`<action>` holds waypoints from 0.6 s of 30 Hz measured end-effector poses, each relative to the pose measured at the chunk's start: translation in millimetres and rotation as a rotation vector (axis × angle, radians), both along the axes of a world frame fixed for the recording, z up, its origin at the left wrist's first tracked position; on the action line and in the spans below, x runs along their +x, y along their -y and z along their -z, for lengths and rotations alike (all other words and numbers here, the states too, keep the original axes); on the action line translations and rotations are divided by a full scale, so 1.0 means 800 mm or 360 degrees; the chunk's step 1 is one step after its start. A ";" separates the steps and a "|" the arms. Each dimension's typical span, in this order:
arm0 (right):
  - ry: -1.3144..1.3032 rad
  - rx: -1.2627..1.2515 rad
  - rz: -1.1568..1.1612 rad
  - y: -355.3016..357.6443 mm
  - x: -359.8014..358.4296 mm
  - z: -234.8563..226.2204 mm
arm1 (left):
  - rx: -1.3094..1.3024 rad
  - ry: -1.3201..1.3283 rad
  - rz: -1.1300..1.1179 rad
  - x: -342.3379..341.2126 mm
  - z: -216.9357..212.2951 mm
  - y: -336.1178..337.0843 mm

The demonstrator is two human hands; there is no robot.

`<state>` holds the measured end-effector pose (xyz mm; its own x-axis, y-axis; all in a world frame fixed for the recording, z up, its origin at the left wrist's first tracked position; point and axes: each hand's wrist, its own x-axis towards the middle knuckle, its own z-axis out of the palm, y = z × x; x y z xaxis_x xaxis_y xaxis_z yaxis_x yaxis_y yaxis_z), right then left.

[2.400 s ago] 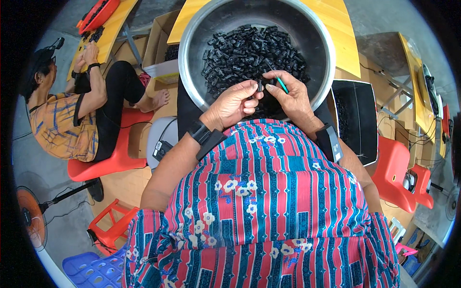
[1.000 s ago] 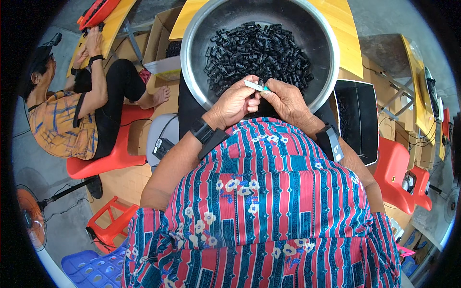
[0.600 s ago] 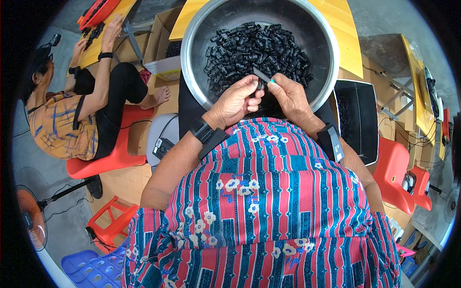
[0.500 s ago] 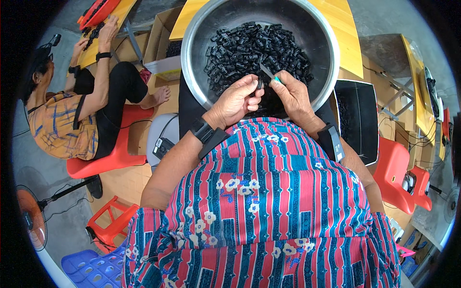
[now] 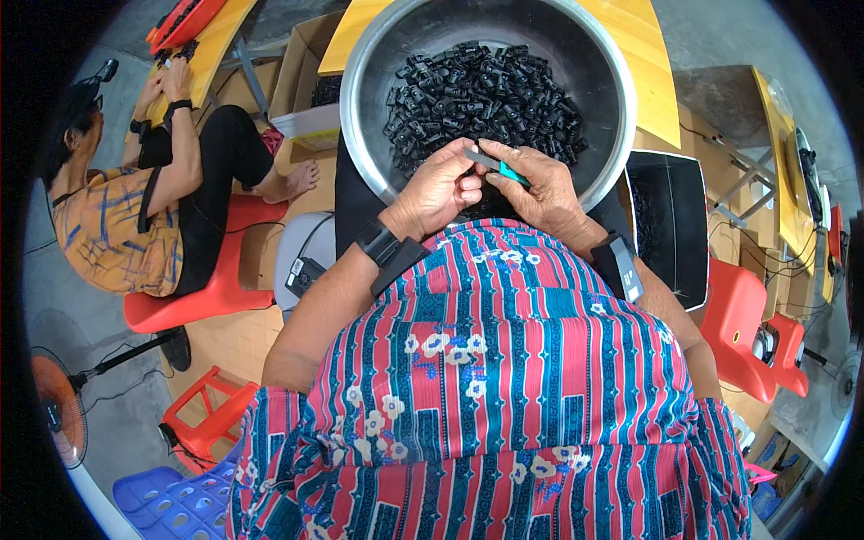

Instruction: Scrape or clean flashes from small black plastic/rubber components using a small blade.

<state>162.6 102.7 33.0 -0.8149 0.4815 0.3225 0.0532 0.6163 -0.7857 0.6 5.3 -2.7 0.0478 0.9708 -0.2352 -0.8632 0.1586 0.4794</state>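
A small knife with a teal handle (image 5: 514, 173) and a grey blade is gripped in my right hand (image 5: 544, 191). Its blade points left, across the fingertips of my left hand (image 5: 434, 187). Those left fingers are closed in a pinch on a small black plastic part, which is now mostly hidden behind fingers and blade. Both hands are over the near side of a wide metal bowl (image 5: 354, 135). A heap of small black plastic parts (image 5: 486, 99) lies in the bowl, just beyond my hands.
On the right stands an open box (image 5: 677, 225) with black parts inside; red stools (image 5: 738, 328) are beside it. At left a co-worker (image 5: 121, 229) sits at a yellow table, near a red basin (image 5: 187, 22). A cardboard box (image 5: 306, 63) stands between us.
My right hand has turned and moved left, bringing the knife blade down across my left fingertips. The co-worker's hands have drawn together and back toward the table's near edge.
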 end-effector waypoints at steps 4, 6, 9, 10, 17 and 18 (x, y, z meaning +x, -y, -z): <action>0.0044 0.0042 0.0007 0.001 0.001 -0.002 | -0.0032 -0.0004 -0.0020 0.000 0.000 0.000; 0.0048 0.0058 0.0004 0.001 0.001 0.000 | -0.0072 -0.0006 -0.0036 0.001 -0.002 0.000; 0.0048 0.0079 -0.0016 0.002 0.000 -0.002 | -0.0103 0.0009 -0.0066 0.001 0.001 0.000; 0.0048 0.0079 -0.0017 0.003 0.000 -0.002 | -0.0102 0.0009 -0.0066 0.001 0.002 0.000; 0.0008 -0.0005 0.0029 0.002 0.004 -0.004 | -0.0149 -0.0033 -0.0102 0.005 -0.007 0.000; -0.0107 -0.0041 0.0065 0.001 0.004 -0.001 | -0.0156 -0.0064 -0.0118 0.007 -0.009 0.001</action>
